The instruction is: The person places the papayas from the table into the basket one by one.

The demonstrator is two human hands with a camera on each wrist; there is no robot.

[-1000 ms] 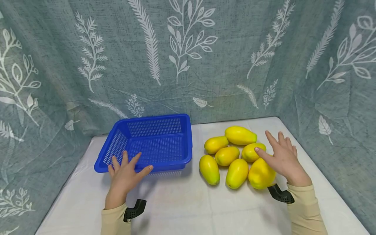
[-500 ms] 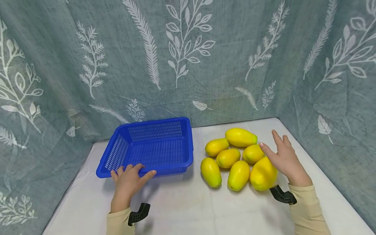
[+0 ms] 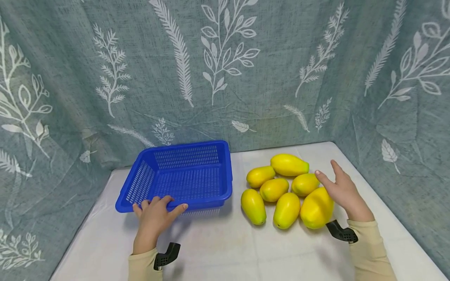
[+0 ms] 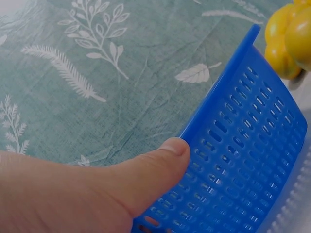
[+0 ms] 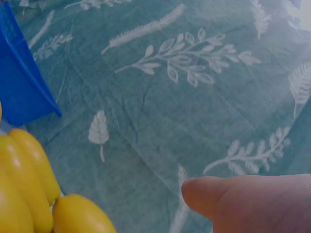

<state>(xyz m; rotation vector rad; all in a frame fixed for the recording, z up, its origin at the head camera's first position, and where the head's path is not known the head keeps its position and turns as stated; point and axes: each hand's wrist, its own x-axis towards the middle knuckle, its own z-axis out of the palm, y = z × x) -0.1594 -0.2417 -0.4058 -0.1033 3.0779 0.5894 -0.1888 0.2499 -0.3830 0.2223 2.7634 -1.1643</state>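
In the head view, the left hand (image 3: 154,216) grips the near rim of the blue basket (image 3: 183,175) on the left of the white table (image 3: 225,249). The right hand (image 3: 342,191) rests with straight fingers on the largest mango (image 3: 316,208), at the near right of the mango group.

In the left wrist view, the thumb (image 4: 150,167) presses the basket wall (image 4: 243,160).

In the right wrist view, only a thumb (image 5: 243,199) shows above mangoes (image 5: 29,184).

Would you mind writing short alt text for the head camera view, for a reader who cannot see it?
A person's left hand grips the near rim of an empty blue basket on a white table, while the right hand rests, fingers straight, on the largest of seven yellow mangoes clustered to the basket's right. A teal leaf-print curtain hangs behind.
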